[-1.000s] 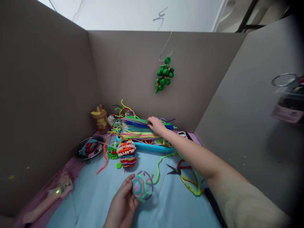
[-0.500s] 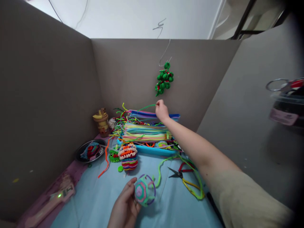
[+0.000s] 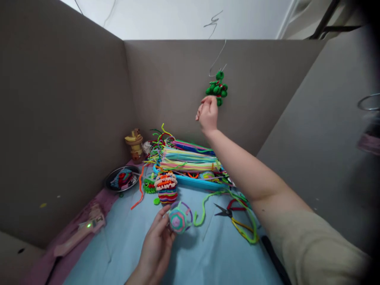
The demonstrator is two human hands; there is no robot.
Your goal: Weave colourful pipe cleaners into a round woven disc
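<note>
The little ball (image 3: 179, 217) is near, pinched by the left hand (image 3: 157, 242). Its front has full color rings (image 3: 177, 222); its right side looks open, maybe unfinished. The right hand (image 3: 208, 115), far up, is curled; I can't tell if it pinches anything.

I can't make out a single word or number from here. The pink label (image 3: 369, 144) on the right wall is a blur, and any marking on the pink glue gun (image 3: 77, 236) is too small to read.
</note>
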